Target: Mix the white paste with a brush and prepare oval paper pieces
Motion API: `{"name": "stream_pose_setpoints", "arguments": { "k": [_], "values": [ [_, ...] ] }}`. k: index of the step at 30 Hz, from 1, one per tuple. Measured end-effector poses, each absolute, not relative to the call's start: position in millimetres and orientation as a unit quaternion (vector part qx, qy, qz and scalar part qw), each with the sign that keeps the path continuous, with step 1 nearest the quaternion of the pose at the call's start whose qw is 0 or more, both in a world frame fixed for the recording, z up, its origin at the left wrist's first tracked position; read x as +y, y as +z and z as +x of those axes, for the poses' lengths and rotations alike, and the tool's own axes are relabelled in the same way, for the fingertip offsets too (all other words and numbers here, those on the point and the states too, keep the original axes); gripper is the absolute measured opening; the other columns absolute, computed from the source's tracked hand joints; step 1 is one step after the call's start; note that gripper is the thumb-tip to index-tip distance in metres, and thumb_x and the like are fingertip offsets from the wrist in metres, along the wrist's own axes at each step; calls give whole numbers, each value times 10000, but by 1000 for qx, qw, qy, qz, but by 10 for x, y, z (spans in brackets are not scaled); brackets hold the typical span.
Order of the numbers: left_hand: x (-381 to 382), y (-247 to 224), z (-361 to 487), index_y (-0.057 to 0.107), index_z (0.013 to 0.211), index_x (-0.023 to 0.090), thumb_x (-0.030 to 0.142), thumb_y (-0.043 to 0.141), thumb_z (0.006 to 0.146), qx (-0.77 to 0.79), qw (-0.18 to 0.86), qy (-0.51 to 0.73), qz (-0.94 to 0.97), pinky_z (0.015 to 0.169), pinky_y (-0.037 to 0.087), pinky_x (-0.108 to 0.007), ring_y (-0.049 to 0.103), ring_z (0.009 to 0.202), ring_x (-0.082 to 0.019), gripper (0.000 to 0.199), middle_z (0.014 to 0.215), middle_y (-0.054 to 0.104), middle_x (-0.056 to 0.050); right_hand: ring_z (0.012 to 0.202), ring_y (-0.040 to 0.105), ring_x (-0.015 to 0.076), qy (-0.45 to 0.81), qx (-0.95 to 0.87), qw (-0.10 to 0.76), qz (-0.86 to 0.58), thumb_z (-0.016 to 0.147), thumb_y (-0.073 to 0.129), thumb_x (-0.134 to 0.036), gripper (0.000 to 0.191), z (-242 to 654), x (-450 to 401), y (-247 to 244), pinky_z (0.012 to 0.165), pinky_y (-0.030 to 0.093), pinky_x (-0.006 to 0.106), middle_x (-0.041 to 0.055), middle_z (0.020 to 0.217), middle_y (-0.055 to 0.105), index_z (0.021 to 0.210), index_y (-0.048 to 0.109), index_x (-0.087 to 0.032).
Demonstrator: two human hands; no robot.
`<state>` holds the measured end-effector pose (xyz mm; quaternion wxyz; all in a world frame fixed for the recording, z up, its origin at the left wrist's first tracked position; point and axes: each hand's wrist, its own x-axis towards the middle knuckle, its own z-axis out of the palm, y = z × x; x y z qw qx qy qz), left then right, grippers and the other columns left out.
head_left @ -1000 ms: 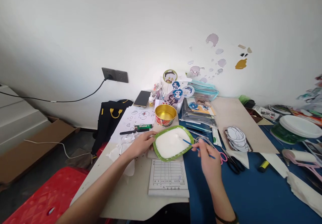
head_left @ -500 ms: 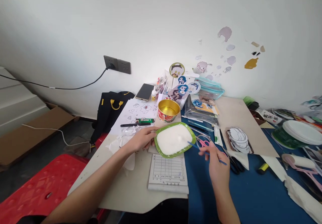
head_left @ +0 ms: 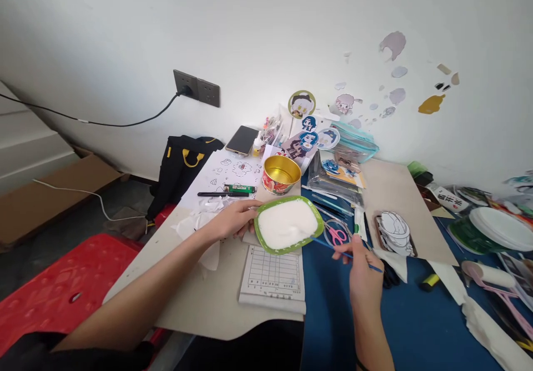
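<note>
My left hand [head_left: 237,218] is closed on the left edge of a shallow green-rimmed tray [head_left: 283,250], which holds a smooth white substance [head_left: 287,218]. A small raised swirl shows in the white near its lower right. Pinched in my right hand [head_left: 361,262] is a thin blue stick [head_left: 327,244], perhaps a brush handle. Its far end reaches over the tray's right rim, and white covers or hides the tip. Below the tray lies a form pad [head_left: 272,276]. Just behind it stands a round tin [head_left: 281,175] with a gold inside.
Pink scissors [head_left: 338,236] and several thin tools lie right of the tray. Crumpled white paper [head_left: 197,221] is by my left wrist. A black pen [head_left: 222,194], a phone [head_left: 242,139] and a green tub with a white lid [head_left: 499,229] are farther off. A red stool [head_left: 95,271] stands at left.
The view has shifted a little. In the white substance, the raised swirl has changed shape and stretches toward the right rim. Both hands keep their holds on the tray and the blue stick.
</note>
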<state>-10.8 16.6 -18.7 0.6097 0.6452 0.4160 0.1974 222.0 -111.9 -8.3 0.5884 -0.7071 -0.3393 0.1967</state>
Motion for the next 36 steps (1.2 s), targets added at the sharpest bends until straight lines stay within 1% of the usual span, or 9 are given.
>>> {"name": "stream_pose_setpoints", "arguments": {
  "k": [4,9,13,16,20,24,27,31,36],
  "values": [
    [168,-199,-104,558,1190,188,326,457,808,419,611,199,642,342,311,-199,412,353,-91,419,516,567,37,520,540,152,220,-382,561,-701,774,538,-565,483,2262,-1143,-84,521,426,272,48,507,624,547,674,-161],
    [164,-190,-107,556,1199,191,339,461,808,418,611,199,642,352,321,-204,422,365,-96,428,526,571,36,496,534,150,176,-353,579,-714,771,529,-578,504,2271,-1142,-100,510,424,274,54,492,626,537,674,-156],
    [163,-177,-108,551,1205,183,338,463,809,419,612,196,642,348,322,-203,425,364,-96,434,524,570,35,501,553,153,212,-350,585,-700,791,530,-543,492,2275,-1157,-88,504,421,269,41,467,602,504,649,-162],
    [159,-164,-108,553,1200,179,332,457,815,420,611,195,642,347,322,-197,417,363,-90,426,529,569,32,550,571,161,193,-348,581,-710,798,528,-532,465,2283,-1180,-79,554,441,279,44,515,626,560,675,-160],
    [153,-152,-108,548,1207,172,335,450,823,424,608,193,643,352,330,-193,437,374,-92,428,538,571,25,523,552,158,207,-357,573,-708,796,515,-555,494,2284,-1197,-94,538,432,284,38,494,609,530,653,-162],
    [153,-158,-107,546,1211,175,328,454,821,430,604,192,643,341,319,-187,430,366,-88,430,534,567,27,544,552,163,185,-355,574,-715,789,523,-557,474,2292,-1198,-139,563,440,293,49,545,644,576,682,-164],
    [153,-158,-107,546,1210,180,324,448,824,431,604,190,643,340,321,-186,435,370,-90,423,528,565,29,511,549,162,214,-342,585,-704,773,535,-568,494,2313,-1197,-158,513,426,281,40,471,601,505,653,-170],
    [151,-143,-103,551,1203,183,309,447,822,432,603,189,644,346,332,-189,435,375,-93,415,520,561,34,534,549,151,180,-332,585,-718,777,546,-548,454,2297,-1186,-125,561,433,281,41,534,644,583,691,-164],
    [147,-129,-101,556,1196,186,314,446,818,435,601,186,644,351,333,-195,439,380,-98,414,520,560,33,522,545,150,204,-318,588,-716,791,530,-545,476,2273,-1179,-92,538,427,275,36,489,607,542,665,-163]
  ]
}}
